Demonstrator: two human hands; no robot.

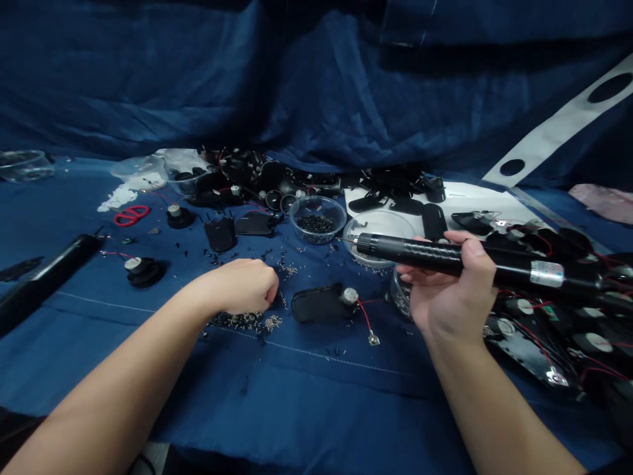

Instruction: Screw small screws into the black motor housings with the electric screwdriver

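Note:
In my right hand (450,284) lies a black electric screwdriver (420,254), held level with its thin bit pointing left. My left hand (247,287) is closed, fingers curled down over a heap of small silver screws (242,320); whatever the fingertips pinch is hidden. More screws (273,322) spill beside that hand. Between my hands sits a black plastic housing (316,305) with a small white-capped motor (350,296) at its right end. A red wire runs from the motor to a metal contact (373,338) on the blue cloth.
A clear bowl of black screws (317,221) stands behind my hands, beside a clear lid-like dish (390,224). Red-handled scissors (132,215) lie at left, near a second black screwdriver (54,280). Black parts with red wires (524,307) pile up at right.

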